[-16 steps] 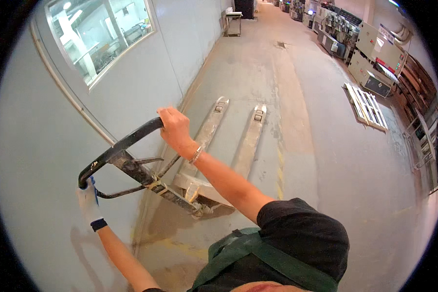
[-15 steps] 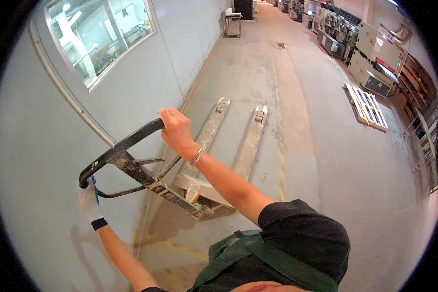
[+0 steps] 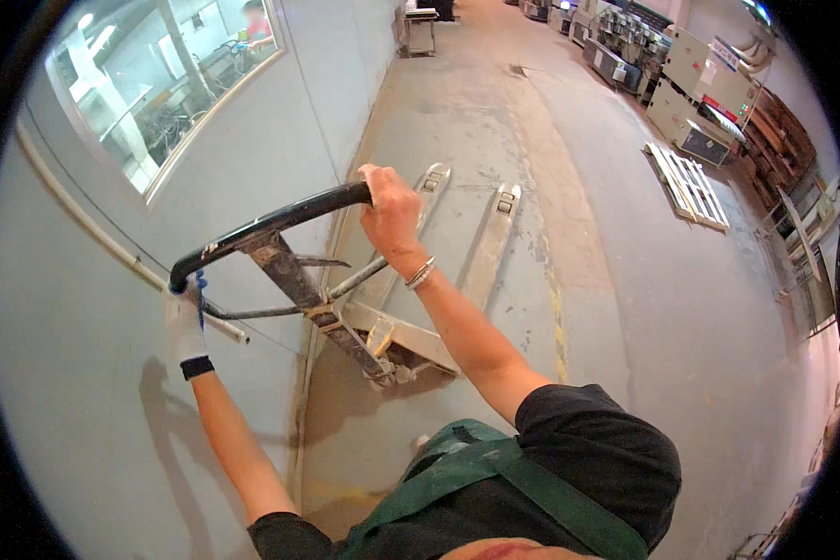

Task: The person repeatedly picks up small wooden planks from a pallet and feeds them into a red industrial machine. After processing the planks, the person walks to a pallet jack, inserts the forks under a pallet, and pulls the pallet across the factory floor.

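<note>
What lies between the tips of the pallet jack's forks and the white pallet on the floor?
In the head view, only bare concrete floor separates the tips of the pallet jack's forks from the white pallet; nothing stands on that stretch.

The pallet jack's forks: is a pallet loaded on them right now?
No. The forks lie bare on the concrete floor, and the only pallet in view lies apart, far to the right.

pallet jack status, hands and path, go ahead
Left hand gloved, right hand bare, both gripping black loop handle. Grey steel pallet jack, forks bare, close along grey wall. White pallet off right.
</note>
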Demonstrator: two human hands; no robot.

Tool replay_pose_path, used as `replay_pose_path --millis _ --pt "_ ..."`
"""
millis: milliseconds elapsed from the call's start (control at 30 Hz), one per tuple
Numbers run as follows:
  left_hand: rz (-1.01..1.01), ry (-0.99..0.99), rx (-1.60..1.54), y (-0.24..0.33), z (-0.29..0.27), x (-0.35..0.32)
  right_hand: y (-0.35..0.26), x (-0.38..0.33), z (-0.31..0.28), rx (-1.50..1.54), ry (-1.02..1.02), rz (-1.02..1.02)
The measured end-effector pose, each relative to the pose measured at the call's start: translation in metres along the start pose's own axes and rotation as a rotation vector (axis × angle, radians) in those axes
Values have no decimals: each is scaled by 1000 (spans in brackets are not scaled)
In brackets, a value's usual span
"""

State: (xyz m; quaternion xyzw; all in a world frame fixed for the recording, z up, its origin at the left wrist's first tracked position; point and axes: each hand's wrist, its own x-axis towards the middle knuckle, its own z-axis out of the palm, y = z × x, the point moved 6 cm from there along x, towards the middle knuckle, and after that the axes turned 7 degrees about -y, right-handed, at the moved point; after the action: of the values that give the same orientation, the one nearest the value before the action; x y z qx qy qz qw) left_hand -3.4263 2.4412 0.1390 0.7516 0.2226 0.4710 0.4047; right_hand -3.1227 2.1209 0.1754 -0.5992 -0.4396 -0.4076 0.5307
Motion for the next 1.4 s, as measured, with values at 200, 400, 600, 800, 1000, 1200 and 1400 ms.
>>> replay_pose_path --millis 200,400,600,800,1000,1200,1400 --pt "81 -82 -147 34 10 -26 -29 -16 -37 -80 -25 35" --pt "162 -111 -187 41 -6 -39 -59 -28 -53 -113 -14 37" --pt "-45 57 26 47 -14 -45 -82 -30 -74 -120 38 -32" --pt "-58 32 -62 53 -34 -55 -110 -40 -88 -69 43 22" --pt "-19 38 -130 44 -47 -17 -117 -28 -54 -152 42 -68" --pt "101 -26 -135 46 -44 -19 -125 -37 -54 -180 68 -1" --pt "17 -74 -36 63 -50 -29 -142 -39 -66 -264 36 56"
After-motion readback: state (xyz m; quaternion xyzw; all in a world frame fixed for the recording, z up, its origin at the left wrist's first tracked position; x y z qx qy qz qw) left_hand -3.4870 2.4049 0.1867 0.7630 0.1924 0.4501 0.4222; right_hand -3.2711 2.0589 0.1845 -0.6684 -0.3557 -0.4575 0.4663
